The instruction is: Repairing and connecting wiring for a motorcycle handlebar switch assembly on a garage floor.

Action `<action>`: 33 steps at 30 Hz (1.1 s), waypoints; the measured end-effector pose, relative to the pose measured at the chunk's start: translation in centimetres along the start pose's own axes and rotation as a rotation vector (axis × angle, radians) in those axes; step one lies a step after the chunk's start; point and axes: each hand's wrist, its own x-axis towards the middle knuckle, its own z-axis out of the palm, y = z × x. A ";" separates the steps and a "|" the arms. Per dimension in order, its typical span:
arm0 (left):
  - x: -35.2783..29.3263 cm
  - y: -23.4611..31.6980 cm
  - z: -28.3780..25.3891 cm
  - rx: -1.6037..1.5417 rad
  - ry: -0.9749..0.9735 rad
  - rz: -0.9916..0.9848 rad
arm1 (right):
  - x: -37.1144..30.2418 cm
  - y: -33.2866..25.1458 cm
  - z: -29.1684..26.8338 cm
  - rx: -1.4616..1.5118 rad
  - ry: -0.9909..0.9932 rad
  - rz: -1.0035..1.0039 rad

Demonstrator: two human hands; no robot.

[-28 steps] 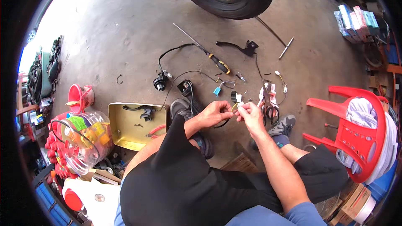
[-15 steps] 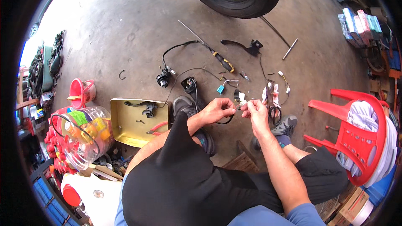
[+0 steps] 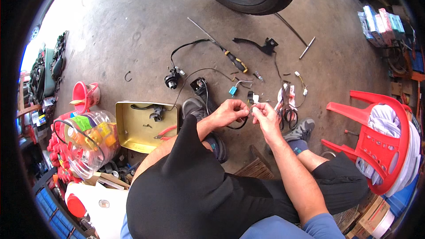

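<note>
My left hand (image 3: 230,113) and my right hand (image 3: 266,117) pinch almost tip to tip above the floor. Between their fingertips are thin wires, partly hidden by the fingers; a black cable (image 3: 239,126) loops down beneath the left hand. Just beyond the fingers sit a small black part (image 3: 250,96) and a white connector (image 3: 255,99). Black-handled scissors (image 3: 290,114) lie right of my right hand, over a crumpled white and red packet (image 3: 280,99). A blue connector (image 3: 233,90) with wires rests farther out, near a black switch housing (image 3: 200,85) with its own cable.
A yellow-black screwdriver (image 3: 236,62), a black lever (image 3: 254,44) and a T-handle tool (image 3: 306,49) lie beyond. At left, a gold tray (image 3: 128,139) holds red-handled pliers (image 3: 166,132). A red chair (image 3: 389,150) stands right; a tyre (image 3: 265,6) is at the top.
My right hand has shifted slightly left, closing the gap to my left fingertips. The white connector, earlier at the right fingertips, now shows beyond them. More of the scissors is visible.
</note>
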 end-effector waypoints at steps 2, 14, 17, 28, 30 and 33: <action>0.0 0.3 0.0 0.060 -0.029 -0.034 | 0.1 -0.1 0.3 -0.018 0.004 0.003; -0.1 0.6 0.3 0.032 -0.037 -0.034 | 0.1 0.0 0.0 0.036 0.047 0.023; 0.0 0.6 0.2 0.026 -0.056 -0.004 | 0.3 0.2 0.0 0.074 0.036 0.015; 0.0 0.6 0.1 -0.079 -0.042 -0.025 | 0.0 -0.8 0.1 0.133 0.031 0.031; -0.1 0.7 0.1 -0.080 -0.044 -0.026 | -0.1 -1.1 0.2 0.119 0.038 0.038; 0.0 0.5 0.1 -0.094 -0.049 -0.021 | 0.0 -1.0 0.2 0.123 0.029 0.027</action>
